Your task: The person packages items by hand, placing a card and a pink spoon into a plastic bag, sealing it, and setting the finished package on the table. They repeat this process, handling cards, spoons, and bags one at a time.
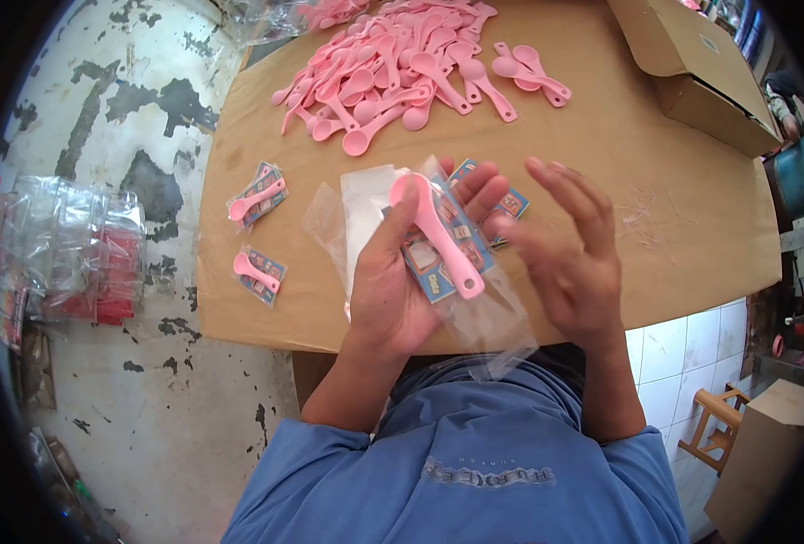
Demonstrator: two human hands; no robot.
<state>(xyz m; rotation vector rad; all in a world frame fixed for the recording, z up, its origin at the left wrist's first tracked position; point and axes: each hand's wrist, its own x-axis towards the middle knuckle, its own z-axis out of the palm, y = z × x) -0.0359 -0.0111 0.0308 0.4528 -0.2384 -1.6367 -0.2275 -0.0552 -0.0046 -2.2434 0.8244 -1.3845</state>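
By the desk's near edge, spoon and card were pinched by the left hand, seemingly for steadiness; the right hand was loosely spread.

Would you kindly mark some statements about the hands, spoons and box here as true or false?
1. The left hand holds a pink spoon over a printed card. True.
2. The right hand grips another spoon. False: it is open, with no spoon in it.
3. The spoon pile lies beyond both hands. True.
4. Two spoons on cards lie right of the hands. False: they lie to the left.
5. The cardboard box stands right of the pile. True.
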